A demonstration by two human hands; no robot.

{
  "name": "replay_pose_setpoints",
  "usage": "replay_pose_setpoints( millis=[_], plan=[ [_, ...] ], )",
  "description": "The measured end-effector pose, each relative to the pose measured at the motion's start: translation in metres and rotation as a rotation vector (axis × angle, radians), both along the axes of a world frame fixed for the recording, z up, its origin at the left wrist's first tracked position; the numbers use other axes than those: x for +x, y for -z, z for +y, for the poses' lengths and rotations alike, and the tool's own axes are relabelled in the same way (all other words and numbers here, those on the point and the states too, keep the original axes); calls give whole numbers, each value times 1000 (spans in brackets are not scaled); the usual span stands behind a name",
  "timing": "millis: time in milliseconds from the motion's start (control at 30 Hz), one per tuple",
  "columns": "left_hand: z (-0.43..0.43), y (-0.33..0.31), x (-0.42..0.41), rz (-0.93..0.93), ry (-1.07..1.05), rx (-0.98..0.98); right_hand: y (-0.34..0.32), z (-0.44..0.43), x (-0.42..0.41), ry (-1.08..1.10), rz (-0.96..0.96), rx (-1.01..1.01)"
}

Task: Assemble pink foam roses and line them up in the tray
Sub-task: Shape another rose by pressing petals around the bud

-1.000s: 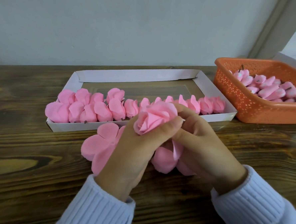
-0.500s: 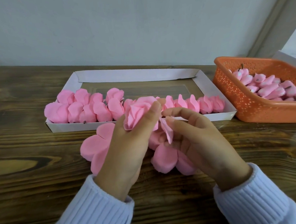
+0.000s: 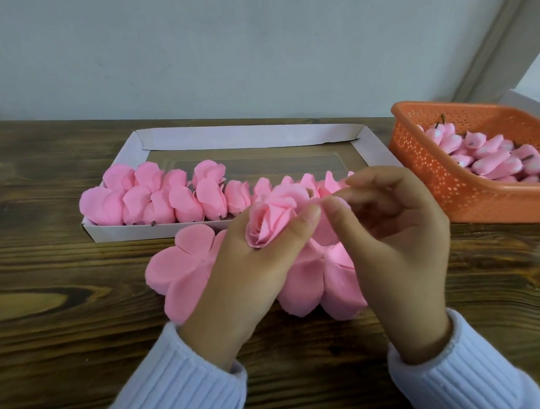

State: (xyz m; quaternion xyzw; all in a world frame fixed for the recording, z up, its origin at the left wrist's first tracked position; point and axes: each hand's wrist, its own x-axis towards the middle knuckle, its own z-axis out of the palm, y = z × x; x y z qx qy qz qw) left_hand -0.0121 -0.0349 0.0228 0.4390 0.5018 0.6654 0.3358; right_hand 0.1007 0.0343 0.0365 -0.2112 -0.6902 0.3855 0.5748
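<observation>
My left hand (image 3: 251, 275) grips a pink foam rose (image 3: 272, 218) by its base, bloom tilted up and to the left. My right hand (image 3: 394, 241) pinches one of the rose's outer petals at its right side. Flat pink petal sheets (image 3: 184, 269) lie on the table under both hands, partly hidden. Behind them a white cardboard tray (image 3: 242, 136) holds a row of finished pink roses (image 3: 167, 198) along its front wall.
An orange perforated basket (image 3: 434, 178) at the right holds several pink rose buds (image 3: 493, 156) with dark stems. The table is dark wood (image 3: 64, 327). A pale wall stands behind the tray.
The rose has turned in my left hand so that its centre faces up and left. My right hand rose from beneath the rose and now pinches a petal at its side.
</observation>
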Motion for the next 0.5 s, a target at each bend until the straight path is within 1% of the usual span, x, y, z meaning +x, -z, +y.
replay_pose_setpoints(
  millis=[233, 367, 467, 500],
  plan=[
    [0, 0, 2, 16, 56, 37, -2, -3, 1, -32, 39, 29],
    [2, 1, 1, -91, 69, 12, -3, -3, 2, -33, 72, 38],
    [3, 0, -1, -250, 83, -11, -3, -3, 1, -35, 74, 45],
    [3, 0, -1, -277, 87, -13, -3, -3, 1, -37, 71, 47]
  ],
)
